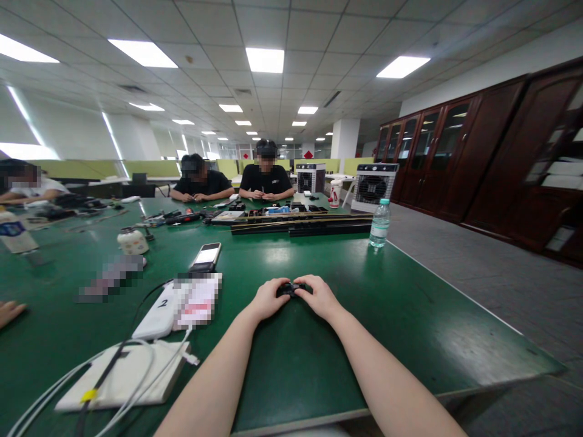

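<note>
Both arms reach forward over the green tabletop [296, 364], and the hands meet at a small black object [292, 289]. It looks like a dark plastic part, but my fingers cover its ends and its kind cannot be made out. My left hand [272, 296] is closed on its left end, thumb on the near side. On the other end, my right hand [320, 295] grips it the same way, thumb and fingers curled round. The object is held low, close to the table surface.
Left of my arm lie a white power bank [157, 312], a phone [207, 256], a white box [122, 379] and loose cables. A water bottle [379, 223] stands by the right edge. Long black strips [328, 227] lie ahead. Several people sit around the table; another person's hand [10, 312] shows at left.
</note>
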`<state>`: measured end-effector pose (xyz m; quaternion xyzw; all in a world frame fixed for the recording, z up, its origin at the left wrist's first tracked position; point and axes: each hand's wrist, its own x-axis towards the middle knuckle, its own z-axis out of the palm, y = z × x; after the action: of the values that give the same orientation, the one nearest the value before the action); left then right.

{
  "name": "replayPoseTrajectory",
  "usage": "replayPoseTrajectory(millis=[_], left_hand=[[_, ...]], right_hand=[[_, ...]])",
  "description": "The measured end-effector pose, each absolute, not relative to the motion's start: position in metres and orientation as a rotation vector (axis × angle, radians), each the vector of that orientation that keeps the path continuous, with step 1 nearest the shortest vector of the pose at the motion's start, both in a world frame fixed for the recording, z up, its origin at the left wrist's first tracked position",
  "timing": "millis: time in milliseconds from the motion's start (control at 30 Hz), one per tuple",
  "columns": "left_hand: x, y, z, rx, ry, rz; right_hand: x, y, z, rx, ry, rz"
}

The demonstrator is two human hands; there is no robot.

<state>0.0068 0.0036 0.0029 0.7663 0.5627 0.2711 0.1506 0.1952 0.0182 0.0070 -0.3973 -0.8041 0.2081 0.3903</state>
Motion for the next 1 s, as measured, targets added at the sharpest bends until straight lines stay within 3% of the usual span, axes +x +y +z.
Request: replayPoseTrajectory(millis=[467, 1000], left_hand=[[0.0075, 0.0024, 0.0058, 2.185, 1.629, 0.758], [0.0074, 0.0006, 0.0063, 2.174, 1.667, 0.748]], right_hand=[[0.1960, 0.0152, 0.0053, -1.219, -2.200, 0.400], [0.2009, 0.0228, 0.0007, -1.198, -2.058, 0.629]])
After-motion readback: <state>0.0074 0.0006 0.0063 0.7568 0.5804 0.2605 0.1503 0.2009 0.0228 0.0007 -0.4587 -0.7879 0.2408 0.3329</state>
